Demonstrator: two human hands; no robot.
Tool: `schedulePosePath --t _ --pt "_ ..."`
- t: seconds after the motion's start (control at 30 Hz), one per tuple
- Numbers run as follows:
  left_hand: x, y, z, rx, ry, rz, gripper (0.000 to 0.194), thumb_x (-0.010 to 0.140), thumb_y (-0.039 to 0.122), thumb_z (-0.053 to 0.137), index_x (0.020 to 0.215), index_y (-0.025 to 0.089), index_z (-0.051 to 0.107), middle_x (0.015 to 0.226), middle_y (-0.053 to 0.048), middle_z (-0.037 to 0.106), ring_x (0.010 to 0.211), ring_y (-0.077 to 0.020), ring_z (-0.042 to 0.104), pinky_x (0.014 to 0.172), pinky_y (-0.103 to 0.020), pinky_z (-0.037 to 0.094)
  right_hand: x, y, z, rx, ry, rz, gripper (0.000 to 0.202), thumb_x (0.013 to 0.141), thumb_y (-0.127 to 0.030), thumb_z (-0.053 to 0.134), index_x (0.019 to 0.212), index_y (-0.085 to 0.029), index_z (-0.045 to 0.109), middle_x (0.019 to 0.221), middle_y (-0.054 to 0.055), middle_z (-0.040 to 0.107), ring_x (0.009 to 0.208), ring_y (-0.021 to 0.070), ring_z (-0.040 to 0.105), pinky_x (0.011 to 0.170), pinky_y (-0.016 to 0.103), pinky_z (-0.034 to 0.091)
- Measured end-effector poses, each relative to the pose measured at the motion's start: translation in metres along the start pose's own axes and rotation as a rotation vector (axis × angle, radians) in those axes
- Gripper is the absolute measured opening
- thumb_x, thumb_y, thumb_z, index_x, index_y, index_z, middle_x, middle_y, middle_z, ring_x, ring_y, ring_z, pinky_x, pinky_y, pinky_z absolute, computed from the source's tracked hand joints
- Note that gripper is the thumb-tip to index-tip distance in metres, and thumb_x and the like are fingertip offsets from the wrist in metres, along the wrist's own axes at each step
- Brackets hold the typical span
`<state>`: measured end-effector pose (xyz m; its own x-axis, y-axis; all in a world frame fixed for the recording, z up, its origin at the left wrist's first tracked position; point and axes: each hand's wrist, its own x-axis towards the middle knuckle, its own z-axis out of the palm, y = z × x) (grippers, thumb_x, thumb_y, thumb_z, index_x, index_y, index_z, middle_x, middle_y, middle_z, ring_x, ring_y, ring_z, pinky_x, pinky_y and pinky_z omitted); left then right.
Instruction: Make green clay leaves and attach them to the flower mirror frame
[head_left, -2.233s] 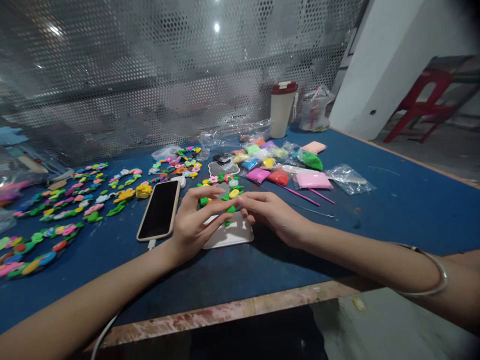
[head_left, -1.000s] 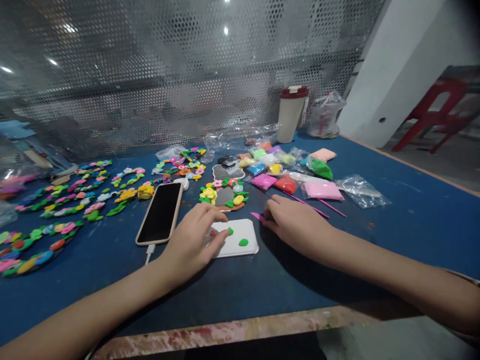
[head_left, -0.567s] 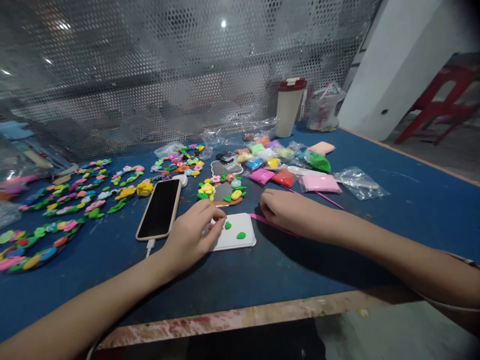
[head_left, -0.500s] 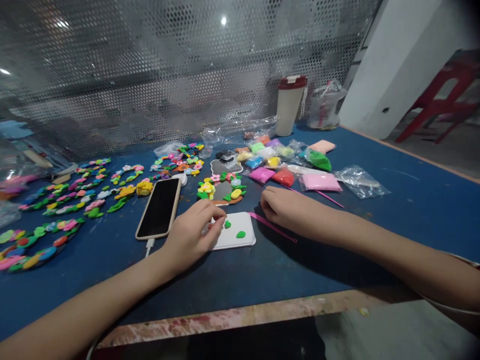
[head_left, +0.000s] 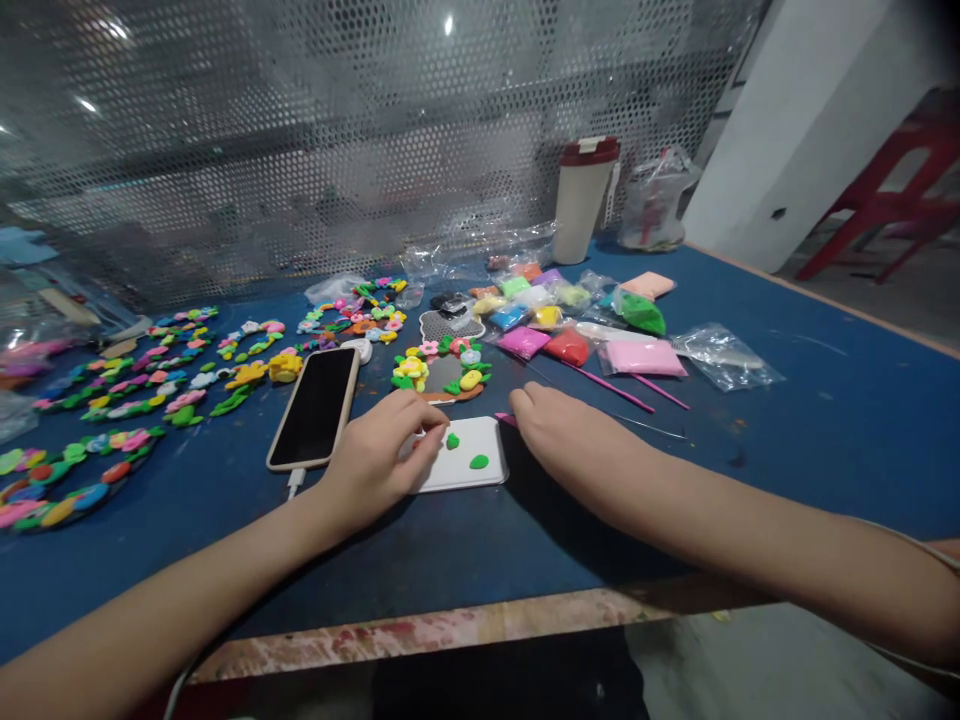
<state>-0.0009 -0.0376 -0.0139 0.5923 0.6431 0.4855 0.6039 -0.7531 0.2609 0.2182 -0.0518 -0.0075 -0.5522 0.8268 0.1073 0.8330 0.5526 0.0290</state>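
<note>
The left hand [head_left: 386,445] looks narrow, but what it or the right hand [head_left: 559,435] holds cannot be told. The green oval [head_left: 479,461] seems soft, best held edgewise.

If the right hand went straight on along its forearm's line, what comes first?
The right hand would likely meet the flower-decorated frame first, on its right side; depth is unclear, and the white board lies close by.

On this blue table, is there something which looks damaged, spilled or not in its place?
The front edge looks worn: pale and reddish blotches cover it, unlike the mostly even blue tabletop. No spill stands out.
</note>
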Motion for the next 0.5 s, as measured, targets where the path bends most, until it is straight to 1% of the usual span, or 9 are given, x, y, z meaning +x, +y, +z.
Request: schedulePosePath --t 0.13,0.3,0.4,0.5 --pt "0.0 0.0 0.0 -0.003 -0.004 0.011 0.011 0.09 0.018 0.048 0.085 0.019 0.059 0.081 -0.002 0.061 0.079 -0.0155 0.059 0.071 -0.026 0.046 -0.002 0.004 0.002 0.0 0.022 0.003 0.026 0.078 0.007 0.042 0.083 -0.012 0.059 0.087 0.015 0.061 0.081 0.0255 0.059 0.07 0.033 0.042" --pt "0.0 0.001 -0.001 -0.009 -0.01 0.014 0.011 0.089 0.018 0.049 0.084 0.018 0.059 0.079 -0.002 0.061 0.078 -0.0148 0.059 0.071 -0.025 0.046 0.001 0.014 0.01 0.074 0.064 0.02 0.022 0.077 0.006 0.045 0.082 -0.01 0.06 0.089 0.019 0.061 0.085 0.0305 0.059 0.069 0.037 0.043" --pt "0.0 0.002 -0.002 -0.005 -0.015 0.012 0.011 0.09 0.018 0.049 0.084 0.018 0.059 0.079 -0.002 0.06 0.076 -0.0145 0.059 0.071 -0.025 0.045 0.006 0.023 0.011 0.189 0.097 0.022 0.019 0.079 0.003 0.046 0.082 -0.009 0.06 0.088 0.018 0.062 0.082 0.0281 0.06 0.068 0.035 0.043" --pt "-0.001 0.002 -0.001 0.0 -0.041 0.015 0.012 0.09 0.02 0.048 0.084 0.019 0.059 0.08 -0.002 0.059 0.074 -0.0142 0.058 0.068 -0.025 0.046 0.01 0.03 0.004 0.366 0.128 -0.013 0.015 0.085 -0.004 0.047 0.088 -0.011 0.06 0.089 0.012 0.065 0.079 0.0214 0.061 0.067 0.03 0.044"
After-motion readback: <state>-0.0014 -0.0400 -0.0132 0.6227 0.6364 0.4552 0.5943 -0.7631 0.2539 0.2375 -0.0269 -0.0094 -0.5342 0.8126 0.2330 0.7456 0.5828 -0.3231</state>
